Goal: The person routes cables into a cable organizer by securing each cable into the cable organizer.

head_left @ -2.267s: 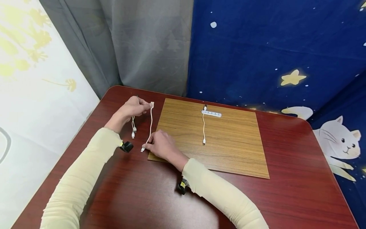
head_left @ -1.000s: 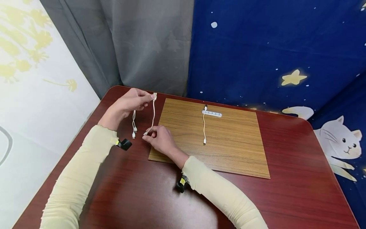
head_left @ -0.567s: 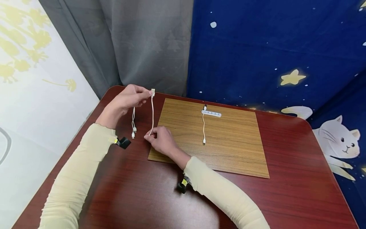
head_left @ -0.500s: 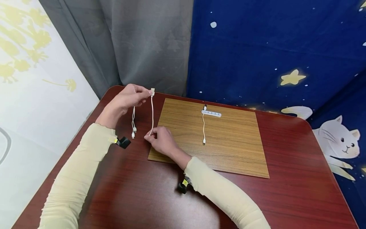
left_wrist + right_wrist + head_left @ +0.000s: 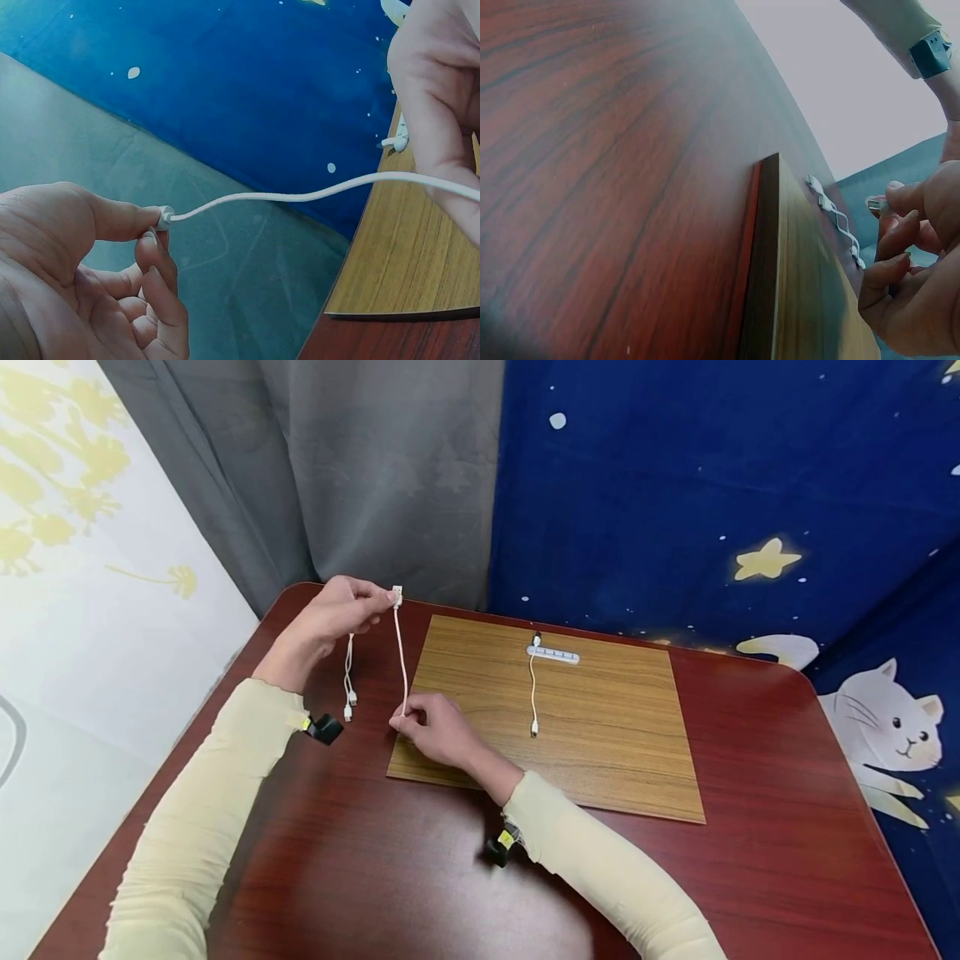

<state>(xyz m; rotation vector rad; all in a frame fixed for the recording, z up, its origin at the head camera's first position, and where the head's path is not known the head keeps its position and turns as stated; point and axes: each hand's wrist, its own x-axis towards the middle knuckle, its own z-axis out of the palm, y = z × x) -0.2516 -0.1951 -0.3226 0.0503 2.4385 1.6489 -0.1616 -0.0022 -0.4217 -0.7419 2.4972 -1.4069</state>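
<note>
The left hand (image 5: 341,610), beside the wooden board (image 5: 600,727), and right hand (image 5: 444,728), over its left edge, pinch the 2 ends of a white cable (image 5: 401,652).

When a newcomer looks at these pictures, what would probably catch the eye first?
Probably the deep-blue curtain behind the table, with its yellow star and printed cat at the right. Next comes the white USB cable running between the left grip and the right grip, near the left edge of the wood-grain board.
</note>
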